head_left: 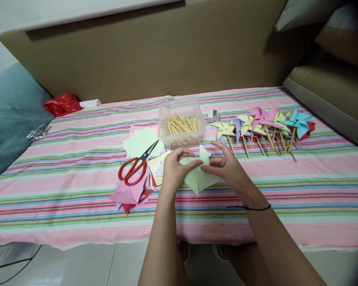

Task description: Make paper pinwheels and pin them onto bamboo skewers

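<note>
Pink, green and blue stripes ran the length of the cloth (77, 214). Toward its right edge lay a row of paper pinwheels (263, 118), yellow, lilac, pink and blue, most sticks angled toward the front edge. Clear plastic box (181, 104) near the middle of the back edge, holding many wooden sticks (181, 129). Red plastic bag (63, 104) at the back left corner. Midway between back and front edges, just in front of the box: pale green paper (199, 182), lifted, one point bent up to its middle. Left hand (176, 169) pinched it between thumb and fingers; right hand (228, 169) gripped its other side, forefinger extended. Red-handled scissors (135, 167) lay left of the hands, blades over a green sheet (139, 143). Smallest: a little grey-and-white packet (213, 116) between box and pinwheels.
</note>
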`<state>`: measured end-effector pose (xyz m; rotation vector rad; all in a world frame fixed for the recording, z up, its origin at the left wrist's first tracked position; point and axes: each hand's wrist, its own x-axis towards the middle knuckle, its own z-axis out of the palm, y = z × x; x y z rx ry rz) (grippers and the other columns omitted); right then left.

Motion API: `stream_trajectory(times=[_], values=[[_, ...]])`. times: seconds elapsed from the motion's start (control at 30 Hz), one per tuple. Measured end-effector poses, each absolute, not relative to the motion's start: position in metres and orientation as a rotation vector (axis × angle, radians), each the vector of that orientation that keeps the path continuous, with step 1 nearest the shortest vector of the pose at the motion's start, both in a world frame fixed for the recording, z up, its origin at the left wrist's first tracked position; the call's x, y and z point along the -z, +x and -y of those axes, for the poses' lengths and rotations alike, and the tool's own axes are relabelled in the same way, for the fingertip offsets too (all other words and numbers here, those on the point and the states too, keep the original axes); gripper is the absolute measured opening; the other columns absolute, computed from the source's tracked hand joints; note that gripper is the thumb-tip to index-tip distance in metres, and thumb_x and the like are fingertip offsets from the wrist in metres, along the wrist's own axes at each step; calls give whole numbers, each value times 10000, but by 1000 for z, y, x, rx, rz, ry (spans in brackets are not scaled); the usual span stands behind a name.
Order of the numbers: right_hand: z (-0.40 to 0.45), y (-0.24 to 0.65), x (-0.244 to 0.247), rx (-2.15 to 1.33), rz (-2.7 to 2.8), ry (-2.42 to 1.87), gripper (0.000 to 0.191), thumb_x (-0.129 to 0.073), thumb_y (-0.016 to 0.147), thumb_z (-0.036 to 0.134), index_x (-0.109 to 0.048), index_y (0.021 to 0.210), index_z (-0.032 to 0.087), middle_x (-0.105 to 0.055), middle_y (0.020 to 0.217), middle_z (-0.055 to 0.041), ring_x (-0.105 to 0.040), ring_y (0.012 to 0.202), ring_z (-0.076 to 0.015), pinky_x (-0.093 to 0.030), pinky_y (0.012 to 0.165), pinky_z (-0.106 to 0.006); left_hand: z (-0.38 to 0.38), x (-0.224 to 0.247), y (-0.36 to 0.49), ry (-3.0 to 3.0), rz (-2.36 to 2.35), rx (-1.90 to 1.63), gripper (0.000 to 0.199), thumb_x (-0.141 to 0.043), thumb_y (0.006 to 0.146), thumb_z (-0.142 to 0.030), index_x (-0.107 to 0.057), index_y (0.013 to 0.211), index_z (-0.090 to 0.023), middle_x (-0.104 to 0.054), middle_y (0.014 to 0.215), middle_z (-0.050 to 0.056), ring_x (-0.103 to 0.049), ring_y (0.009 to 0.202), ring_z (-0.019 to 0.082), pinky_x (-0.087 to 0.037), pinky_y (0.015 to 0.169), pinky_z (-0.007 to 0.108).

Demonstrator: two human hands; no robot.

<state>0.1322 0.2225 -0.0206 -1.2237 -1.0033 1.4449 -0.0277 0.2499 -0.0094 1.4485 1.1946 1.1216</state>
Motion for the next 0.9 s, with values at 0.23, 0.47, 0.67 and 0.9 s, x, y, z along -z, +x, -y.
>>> stream_trajectory(times=[0.23,0.47,0.67,0.9], values=[[-223,131,20,-1491,936,-1206,1047,-826,566,314,-242,1426,192,-718,700,2,-675,656,-220,-508,612,-332,-250,10,-28,1455,-1166,-1176,261,-818,570,-277,-614,702,-180,-640,759,5,-605,749,162,-456,702,271],[-222,130,18,-1483,923,-1224,1064,-842,551,325,-253,1425,183,-717,680,3,-679,659,-230,-518,627,-348,-249,9,-26,1453,-1175,-1188,255,-818,570,-276,-616,695,-184,-645,764,7,-616,774,172,-470,740,289],[-223,130,18,-1441,799,-1231,1053,-861,507,358,-300,1384,194,-737,734,-27,-690,672,-250,-534,618,-362,-248,7,-26,1207,-1149,-1238,423,-805,596,-336,-591,932,-195,-678,899,31,-630,815,167,-481,721,276],[-225,128,16,-1312,635,-1187,968,-869,486,326,-365,1302,195,-744,758,-40,-680,620,-230,-542,588,-352,-246,11,-22,939,-949,-1058,603,-835,564,-248,-477,1048,-200,-709,925,64,-674,783,185,-533,719,316]])
